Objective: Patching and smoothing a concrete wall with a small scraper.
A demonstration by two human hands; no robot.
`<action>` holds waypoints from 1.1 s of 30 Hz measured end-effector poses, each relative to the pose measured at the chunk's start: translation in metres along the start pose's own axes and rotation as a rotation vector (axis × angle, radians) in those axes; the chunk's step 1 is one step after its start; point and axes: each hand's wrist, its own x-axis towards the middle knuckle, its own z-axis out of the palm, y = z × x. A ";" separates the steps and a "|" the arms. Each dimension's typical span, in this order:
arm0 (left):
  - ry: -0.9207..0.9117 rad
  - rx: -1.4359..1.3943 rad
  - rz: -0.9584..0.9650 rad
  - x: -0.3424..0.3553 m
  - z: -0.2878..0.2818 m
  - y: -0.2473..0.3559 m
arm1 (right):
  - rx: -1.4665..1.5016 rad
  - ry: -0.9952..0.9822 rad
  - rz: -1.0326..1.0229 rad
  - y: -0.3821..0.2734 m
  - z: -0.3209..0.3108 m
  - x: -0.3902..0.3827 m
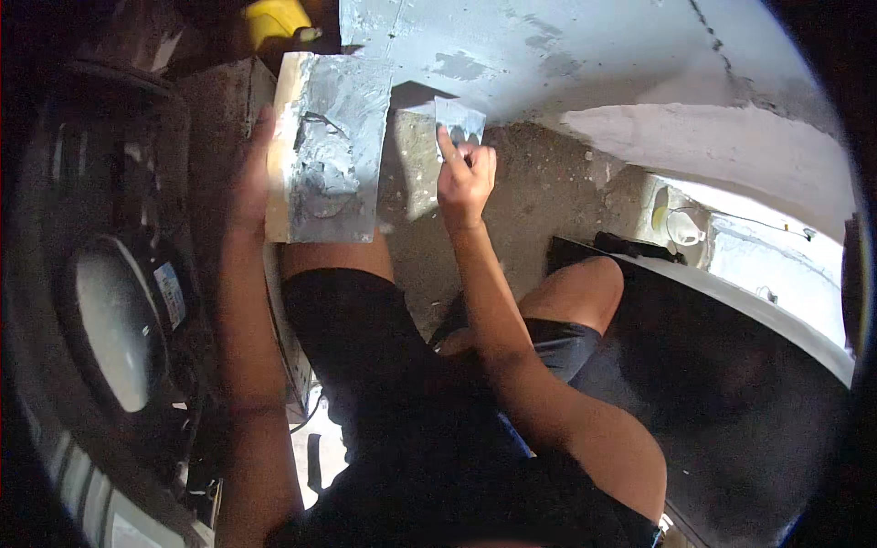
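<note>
Now my curled right hand (468,187) grips a grey-metal scraper (461,119), my left hand (248,196) a rectangular board's (352,224) left edge; grey paste (327,169) remains, bluish wall (603,41) seemingly part-patched.

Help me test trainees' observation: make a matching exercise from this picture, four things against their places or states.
Things:
1. Flat board
2. Scraper
3. Wall
4. Shorts

Places or states:
A. Pale, with darker patches and a jagged dark line
B. Black, worn by the person
C. In the right hand, index finger extended along it
D. Held at its left side by the left hand, smeared with grey paste

Pairs: 1-D, 2-C, 3-A, 4-B
</note>
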 end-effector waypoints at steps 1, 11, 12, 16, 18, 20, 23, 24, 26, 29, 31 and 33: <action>-0.016 -0.260 -0.112 -0.016 0.051 0.022 | 0.015 -0.028 0.018 0.004 -0.009 -0.001; -0.088 -0.103 -0.090 0.000 0.043 0.024 | 0.162 -0.251 0.060 0.029 -0.092 0.028; -0.082 -0.108 -0.103 -0.001 0.048 0.031 | 0.216 -0.267 0.068 0.036 -0.101 0.033; -0.009 0.070 -0.150 0.006 0.043 0.037 | 0.245 -0.328 0.102 0.056 -0.130 0.037; 0.004 0.104 -0.149 0.010 0.032 0.029 | 0.264 -0.363 0.124 0.059 -0.134 0.040; 0.014 0.163 -0.171 0.004 0.035 0.040 | 0.313 -0.397 0.111 0.062 -0.138 0.042; 0.054 0.310 -0.169 -0.015 0.076 0.059 | 0.312 -0.279 0.158 0.070 -0.138 0.038; 0.101 0.391 -0.134 -0.021 0.087 0.059 | 0.312 -0.196 0.158 0.073 -0.137 0.037; 0.200 0.657 -0.074 -0.033 0.104 0.058 | 0.353 -0.137 0.241 0.072 -0.139 0.045; 0.126 0.588 -0.057 -0.048 0.146 0.046 | 0.399 0.039 0.500 0.084 -0.143 0.052; 0.089 0.550 -0.035 -0.051 0.167 0.024 | 0.507 0.041 0.686 0.092 -0.146 0.053; 0.066 0.600 0.021 -0.055 0.190 0.003 | 0.566 0.026 0.841 0.116 -0.149 0.046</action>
